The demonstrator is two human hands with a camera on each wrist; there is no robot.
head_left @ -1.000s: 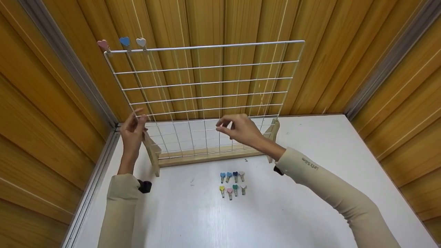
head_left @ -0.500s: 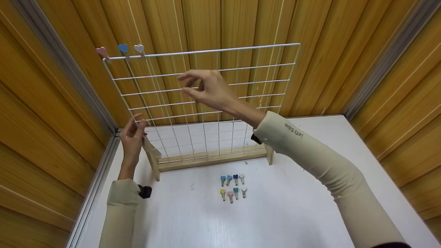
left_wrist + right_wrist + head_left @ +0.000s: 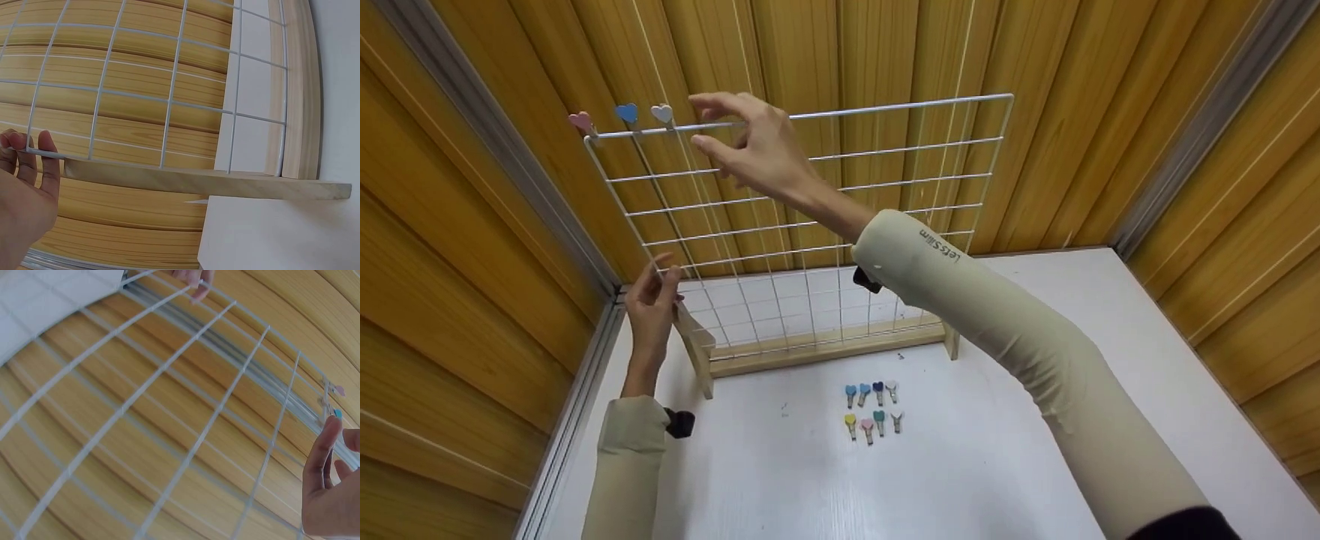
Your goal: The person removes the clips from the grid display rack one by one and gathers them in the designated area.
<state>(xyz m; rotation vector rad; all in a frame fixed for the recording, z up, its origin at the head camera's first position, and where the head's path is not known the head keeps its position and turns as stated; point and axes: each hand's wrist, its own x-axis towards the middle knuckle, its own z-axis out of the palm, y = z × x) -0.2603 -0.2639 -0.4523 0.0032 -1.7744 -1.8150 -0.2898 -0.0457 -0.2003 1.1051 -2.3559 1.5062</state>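
Note:
A white wire grid [image 3: 900,106] stands in a wooden stand [image 3: 825,349]. My left hand [image 3: 651,315] grips the grid's left side wire between thumb and fingers, just above the stand's wooden side piece [image 3: 214,183]. Near the left end of the top wire, my right hand [image 3: 765,150] is raised with thumb and forefinger apart; nothing shows between them. Its fingertips are just right of a white heart clip [image 3: 662,114]. A blue heart clip [image 3: 627,113] and a pink heart clip [image 3: 580,121] sit further left on that wire. In the right wrist view, my thumb [image 3: 323,450] overlaps the clip area.
On the white tabletop [image 3: 780,480], several heart clips lie in two short rows before the stand, among them a yellow clip [image 3: 851,424] and a green clip [image 3: 879,420]. Wood-patterned panels [image 3: 877,45] rise behind the grid and at both sides.
From low in front of the grid, my right hand has moved up and left to the top wire, its thumb and forefinger spreading. The left hand has kept its place on the side wire.

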